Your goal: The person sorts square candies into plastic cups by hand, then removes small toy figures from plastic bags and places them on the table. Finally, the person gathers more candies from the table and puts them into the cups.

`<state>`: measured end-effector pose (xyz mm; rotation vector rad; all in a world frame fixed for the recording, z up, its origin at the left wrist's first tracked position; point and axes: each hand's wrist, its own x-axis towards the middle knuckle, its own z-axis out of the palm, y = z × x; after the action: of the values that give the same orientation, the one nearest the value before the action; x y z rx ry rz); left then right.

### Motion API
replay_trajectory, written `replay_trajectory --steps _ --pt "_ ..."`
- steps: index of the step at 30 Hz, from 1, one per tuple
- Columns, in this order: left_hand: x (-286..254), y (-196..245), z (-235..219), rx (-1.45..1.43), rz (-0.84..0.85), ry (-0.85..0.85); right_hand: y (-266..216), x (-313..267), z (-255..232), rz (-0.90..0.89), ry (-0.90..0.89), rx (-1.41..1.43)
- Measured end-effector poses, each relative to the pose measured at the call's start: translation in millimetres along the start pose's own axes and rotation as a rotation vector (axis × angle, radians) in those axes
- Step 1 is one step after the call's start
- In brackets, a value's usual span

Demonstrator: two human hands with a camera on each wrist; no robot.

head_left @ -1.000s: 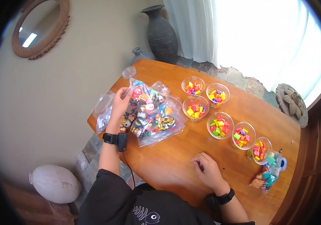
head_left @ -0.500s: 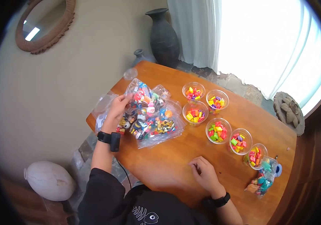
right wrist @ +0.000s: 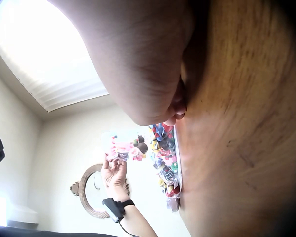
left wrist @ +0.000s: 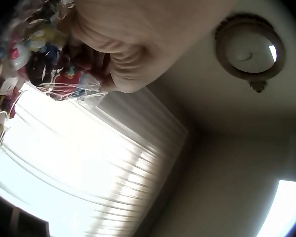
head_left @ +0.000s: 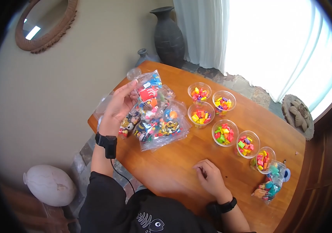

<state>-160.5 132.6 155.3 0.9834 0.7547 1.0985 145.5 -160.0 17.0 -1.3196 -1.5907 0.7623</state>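
My left hand [head_left: 120, 104] pinches the upper edge of a clear bag [head_left: 149, 94] of colourful small items, held up over other filled bags [head_left: 162, 130] on the left of the table. From the right wrist view, the raised bag [right wrist: 124, 148] hangs from the left hand [right wrist: 114, 177], apart from the pile [right wrist: 164, 160]. The left wrist view has the palm [left wrist: 133, 44] beside the bag's crinkled plastic [left wrist: 64, 81]. My right hand [head_left: 212, 178] rests on the wooden table [head_left: 166, 173], fingers loosely curled, holding nothing; its fingertips are partly hidden.
Several clear cups of bright wrapped pieces, one a round cup [head_left: 225, 133], run diagonally across the table's right half. Another filled bag [head_left: 268, 187] lies beside the nearest cup, with a blue-rimmed round thing [head_left: 286, 174]. A clear lid [head_left: 134, 73] is at the back left.
The left hand has raised its bag off the pile, and the bag now hangs more upright. My right hand has stayed resting on the table.
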Motion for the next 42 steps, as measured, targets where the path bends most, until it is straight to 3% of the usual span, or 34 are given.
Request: replay_trajectory --steps 5,7,11,14,18,20,22,26,31,38,42 --pt "-16.5 15.3 19.9 -0.046 0.049 -0.035 2.1 -0.7 2.6 -0.003 0.013 0.020" --pt "-23.2 21.1 19.8 -0.067 -0.018 -0.173 2.4 -0.6 2.0 -0.016 0.013 0.006" --pt "-34.7 22.6 35.9 -0.058 0.020 -0.186 -2.3 -0.3 -0.6 0.011 -0.008 -0.006" --pt "-36.0 25.8 53.5 -0.124 0.046 -0.086 -3.8 1.1 0.6 0.025 0.000 0.011" --pt "-15.6 28.3 56.6 -0.196 0.159 0.025 -2.6 0.5 0.4 0.026 0.005 0.002" --pt "10.5 22.7 36.2 -0.249 0.288 -0.205 -3.0 0.3 -0.5 0.014 0.003 -0.006" --pt "22.5 15.6 48.1 -0.224 0.366 -0.147 -5.3 0.7 -0.1 0.032 0.000 -0.007" --pt "70.2 -29.1 37.3 -0.233 0.337 -0.173 -0.2 -0.8 1.2 -0.001 0.021 -0.019" --pt "88.2 -104.4 22.0 -0.275 0.083 -0.161 1.4 -2.3 2.3 -0.018 0.023 -0.014" --pt "85.6 -105.4 26.0 -0.356 0.005 -0.153 3.4 -1.4 3.1 -0.025 0.032 -0.007" --pt "82.6 -106.9 42.8 -0.494 -0.058 -0.064 -0.4 -1.5 2.7 -0.006 0.023 0.001"
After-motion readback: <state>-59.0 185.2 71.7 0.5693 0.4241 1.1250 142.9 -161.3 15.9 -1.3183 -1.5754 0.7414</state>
